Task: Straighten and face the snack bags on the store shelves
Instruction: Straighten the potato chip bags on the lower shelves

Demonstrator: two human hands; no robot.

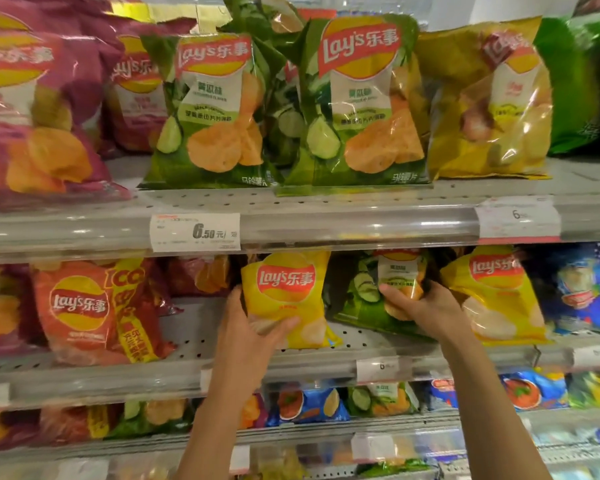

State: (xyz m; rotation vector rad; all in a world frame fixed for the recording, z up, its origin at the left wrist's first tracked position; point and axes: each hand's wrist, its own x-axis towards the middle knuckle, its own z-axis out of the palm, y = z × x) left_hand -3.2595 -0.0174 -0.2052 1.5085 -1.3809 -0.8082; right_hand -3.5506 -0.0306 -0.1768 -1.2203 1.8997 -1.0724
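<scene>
Left hand (253,327) grips yellow bag (288,299) at its lower left, upright on middle shelf (194,344). Right hand (420,303) grips green bag (368,296) just beside it. Shelf is grey perforated metal; price tag (195,232) on rail above.

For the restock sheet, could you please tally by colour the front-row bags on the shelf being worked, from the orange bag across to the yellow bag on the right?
orange bag: 1
yellow bags: 2, one held by the left hand
green bag: 1, held by the right hand
Total: 4
</scene>
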